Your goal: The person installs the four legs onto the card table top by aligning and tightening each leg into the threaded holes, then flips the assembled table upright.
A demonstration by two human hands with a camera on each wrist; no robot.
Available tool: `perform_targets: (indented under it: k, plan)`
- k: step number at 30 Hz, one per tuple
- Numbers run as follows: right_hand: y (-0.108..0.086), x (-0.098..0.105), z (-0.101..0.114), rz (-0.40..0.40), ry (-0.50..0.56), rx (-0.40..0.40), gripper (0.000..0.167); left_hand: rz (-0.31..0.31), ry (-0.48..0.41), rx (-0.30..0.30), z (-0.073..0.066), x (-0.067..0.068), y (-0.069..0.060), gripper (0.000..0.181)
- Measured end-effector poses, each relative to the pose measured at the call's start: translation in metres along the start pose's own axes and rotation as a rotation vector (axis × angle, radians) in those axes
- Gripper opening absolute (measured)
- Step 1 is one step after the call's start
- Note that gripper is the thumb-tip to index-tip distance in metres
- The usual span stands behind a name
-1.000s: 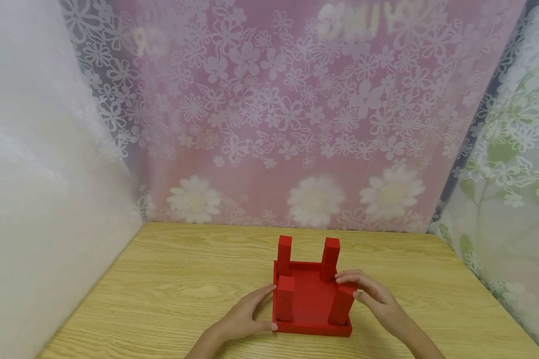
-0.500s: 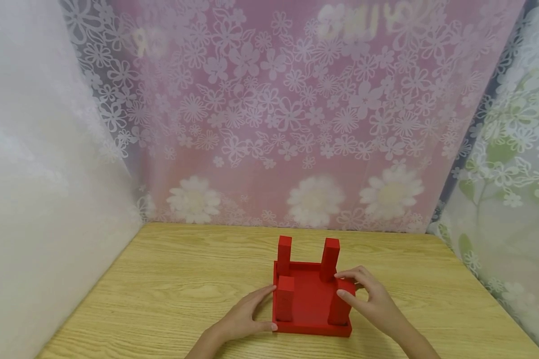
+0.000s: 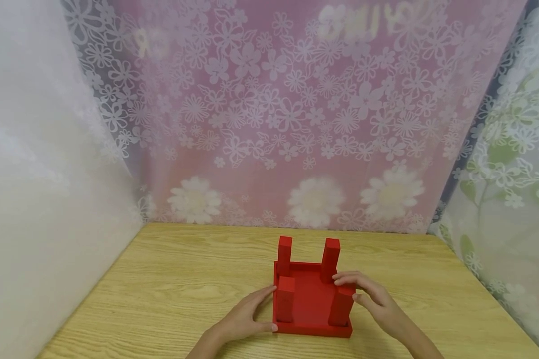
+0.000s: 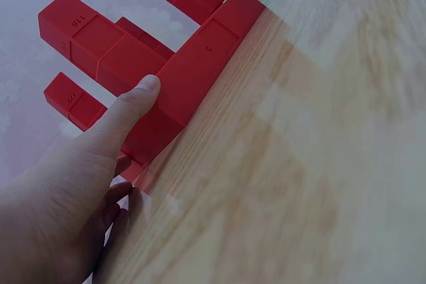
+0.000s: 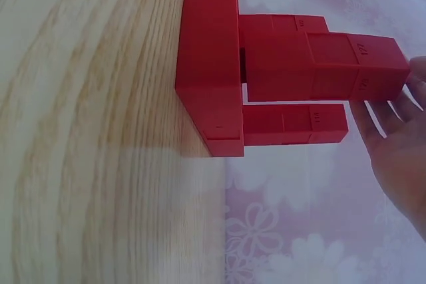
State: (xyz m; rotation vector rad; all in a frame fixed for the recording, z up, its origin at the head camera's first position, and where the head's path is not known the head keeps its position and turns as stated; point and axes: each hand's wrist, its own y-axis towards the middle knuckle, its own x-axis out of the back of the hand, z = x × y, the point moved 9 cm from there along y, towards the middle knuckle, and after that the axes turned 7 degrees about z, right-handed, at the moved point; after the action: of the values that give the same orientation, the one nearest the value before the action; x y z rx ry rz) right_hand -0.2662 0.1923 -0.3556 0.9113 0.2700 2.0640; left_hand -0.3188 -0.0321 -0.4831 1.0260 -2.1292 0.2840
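A red square base (image 3: 312, 301) with a raised rim lies on the table, with red square posts standing up at its corners. My left hand (image 3: 242, 314) holds the base's near left corner, thumb on the front wall and fingers along the left side. Beside that thumb rises the near left post (image 4: 100, 44), with raised numbers near its top. My right hand (image 3: 382, 305) grips the top of the near right post (image 3: 341, 308) between thumb and fingers. This post (image 5: 333, 64) stands at its corner and leans slightly outward.
The far left post (image 3: 285, 255) and far right post (image 3: 330, 259) stand along the base's back edge. Under everything is a wood-grain table (image 3: 197, 269). A pink flowered curtain (image 3: 269, 124) hangs behind, with pale sheets on both sides.
My right thumb shifted onto the near right post's front face, then back to its right side. The post's top tilted slightly with it. My left hand and the base stayed put.
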Motion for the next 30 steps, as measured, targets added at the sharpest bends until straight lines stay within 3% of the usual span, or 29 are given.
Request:
perform_targets:
  k: [6, 13, 23, 30]
  plan:
    - [-0.0027, 0.003, -0.0025, -0.033, -0.099, 0.011, 0.038, 0.0, -0.001, 0.004, -0.0004, 0.0003, -0.0003, 0.085]
    - [-0.0034, 0.0074, -0.0073, -0.105, -0.275, -0.085, 0.034, 0.0, 0.0, 0.0, -0.0005, 0.0003, -0.0003, 0.085]
    - [-0.0008, 0.0092, -0.0083, -0.212, -0.38, -0.141, 0.032, 0.005, -0.011, -0.006, -0.0014, 0.0008, 0.0, 0.084]
    - [0.0001, 0.0074, -0.0043, -0.19, -0.4, -0.116, 0.036, 0.003, -0.011, -0.007, -0.0016, 0.0004, -0.0004, 0.085]
